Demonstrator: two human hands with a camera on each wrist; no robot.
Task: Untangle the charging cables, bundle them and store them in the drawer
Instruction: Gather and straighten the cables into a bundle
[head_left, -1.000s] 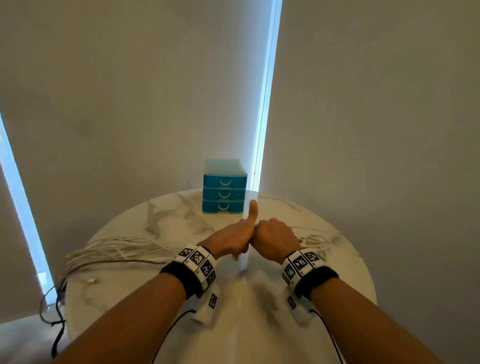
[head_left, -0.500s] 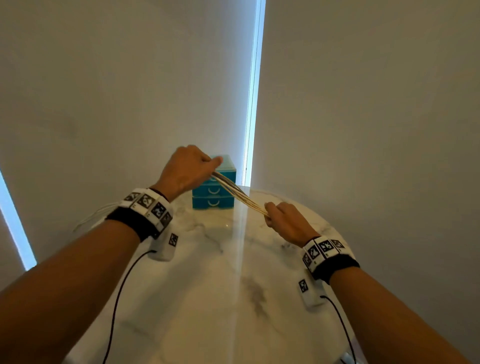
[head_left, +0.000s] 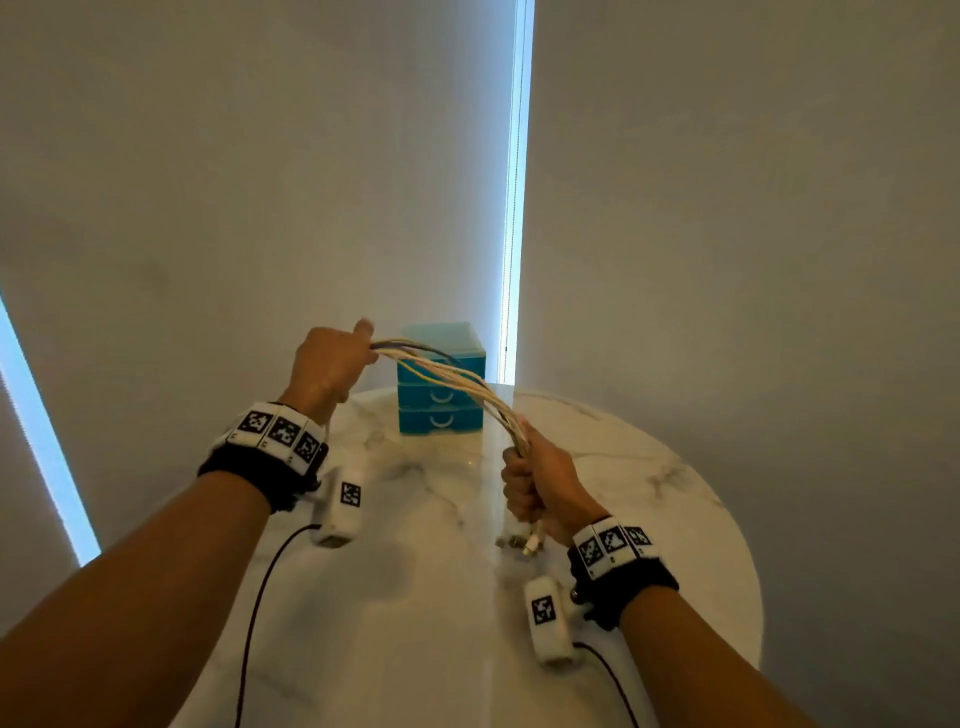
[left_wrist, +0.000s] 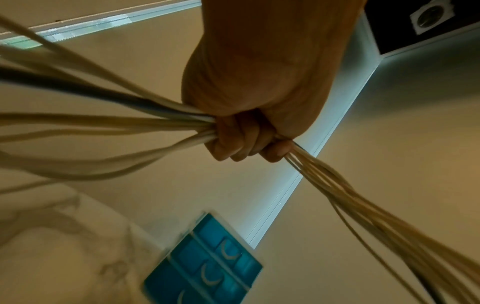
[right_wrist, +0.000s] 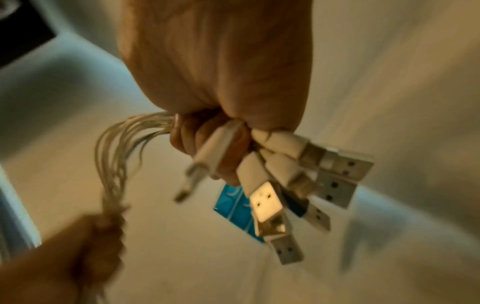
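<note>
A bunch of several pale charging cables (head_left: 457, 384) hangs in a slack arc between my two raised hands. My left hand (head_left: 327, 364) grips the bunch in a fist, up and left of the blue drawer unit (head_left: 441, 410). In the left wrist view the cables (left_wrist: 116, 125) run through the left hand (left_wrist: 249, 142) and out both sides. My right hand (head_left: 535, 483) holds the other end lower, above the marble table (head_left: 649, 483). Several white USB plugs (right_wrist: 298, 174) stick out below the right hand (right_wrist: 215, 139).
The three-drawer blue unit stands at the table's far edge, all drawers closed, against the grey wall. The round table's edge curves close on the right (head_left: 748, 571). Black wrist-camera leads (head_left: 254, 613) trail from both arms.
My hands went from together at the table to apart and raised. The cables between them have gone from taut to a slack arc, and my right hand has turned upright on the plug ends.
</note>
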